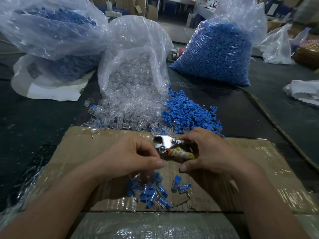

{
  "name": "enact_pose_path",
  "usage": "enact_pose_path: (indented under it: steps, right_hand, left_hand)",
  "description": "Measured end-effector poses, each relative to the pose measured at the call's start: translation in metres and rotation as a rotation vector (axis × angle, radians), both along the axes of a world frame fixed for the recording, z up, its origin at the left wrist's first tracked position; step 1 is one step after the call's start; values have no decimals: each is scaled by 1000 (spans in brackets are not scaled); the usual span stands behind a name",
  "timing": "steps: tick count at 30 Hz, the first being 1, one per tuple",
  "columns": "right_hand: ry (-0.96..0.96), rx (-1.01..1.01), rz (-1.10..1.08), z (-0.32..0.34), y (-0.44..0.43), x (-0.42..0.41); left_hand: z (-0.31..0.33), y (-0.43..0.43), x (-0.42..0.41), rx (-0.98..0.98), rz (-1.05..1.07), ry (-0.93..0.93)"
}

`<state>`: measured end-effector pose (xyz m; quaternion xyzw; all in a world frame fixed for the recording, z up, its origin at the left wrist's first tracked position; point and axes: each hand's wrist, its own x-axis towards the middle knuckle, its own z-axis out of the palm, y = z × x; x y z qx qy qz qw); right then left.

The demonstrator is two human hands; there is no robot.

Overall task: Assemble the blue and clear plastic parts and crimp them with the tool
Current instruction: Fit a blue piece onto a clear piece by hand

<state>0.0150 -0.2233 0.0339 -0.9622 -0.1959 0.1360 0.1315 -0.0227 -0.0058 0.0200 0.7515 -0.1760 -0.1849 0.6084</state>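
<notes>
My right hand (205,152) grips the wrapped handles of a metal crimping tool (168,144), its shiny jaws pointing left. My left hand (134,156) is at the jaws with fingers curled; thumb and fingers pinch together just below the tool head, and whatever they hold is hidden. A small heap of assembled blue and clear pieces (151,192) lies on the cardboard (82,152) below my hands. Loose clear parts (124,114) and loose blue parts (188,114) are piled beyond the cardboard.
A clear bag of clear parts (136,62) spills open at centre. Bags of blue parts stand at the back left (51,31) and back right (215,54). A cable (276,125) runs across the dark table on the right. More plastic bags lie far right.
</notes>
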Motion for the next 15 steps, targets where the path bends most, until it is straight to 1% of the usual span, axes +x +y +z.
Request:
enact_pose_path:
  steps: [3, 5, 7, 9, 10, 12, 15]
  right_hand:
    - [29, -12, 2, 1, -1, -1]
    - [37, -15, -4, 1, -1, -2]
    - [32, -16, -6, 2, -2, -2]
    - [26, -22, 1, 2, -2, -2]
    - [24, -23, 2, 2, -1, -2]
    - [22, -15, -3, 3, -2, -2]
    - [27, -4, -11, 4, -3, -2]
  left_hand:
    - [0, -1, 3, 11, 214, -75]
    - [-2, 0, 7, 21, 421, -122]
    - [-7, 2, 12, 94, 659, -214]
    - [-10, 7, 17, 203, 839, -314]
    - [-11, 10, 20, 261, 895, -347]
    - [-14, 16, 24, 397, 932, -401]
    - [-19, 19, 29, 574, 879, -399]
